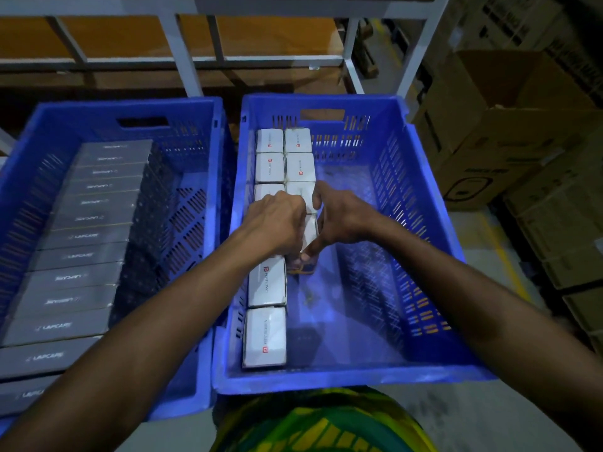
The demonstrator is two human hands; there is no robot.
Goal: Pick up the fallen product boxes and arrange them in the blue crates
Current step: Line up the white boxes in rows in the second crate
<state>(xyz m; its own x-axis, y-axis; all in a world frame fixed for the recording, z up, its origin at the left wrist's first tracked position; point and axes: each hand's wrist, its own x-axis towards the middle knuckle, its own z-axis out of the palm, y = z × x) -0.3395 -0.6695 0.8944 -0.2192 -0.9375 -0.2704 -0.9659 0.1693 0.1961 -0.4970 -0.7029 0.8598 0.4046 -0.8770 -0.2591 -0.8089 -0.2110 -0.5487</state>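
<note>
Two blue crates stand side by side. The right crate (424, 197) holds white product boxes with red logos, set in two rows along its left wall, such as the nearest one (265, 336). My left hand (277, 223) and my right hand (339, 216) meet over the second row, both gripping one white box (309, 232) that stands upright between them. The hands hide most of that box. The left crate (39, 141) is filled with a row of grey boxes (81, 256).
A metal shelf frame (182, 60) with brown boards stands behind the crates. Stacked cardboard cartons (496, 135) fill the right side. The right half of the right crate's floor is bare. Grey floor with a yellow line runs at the right.
</note>
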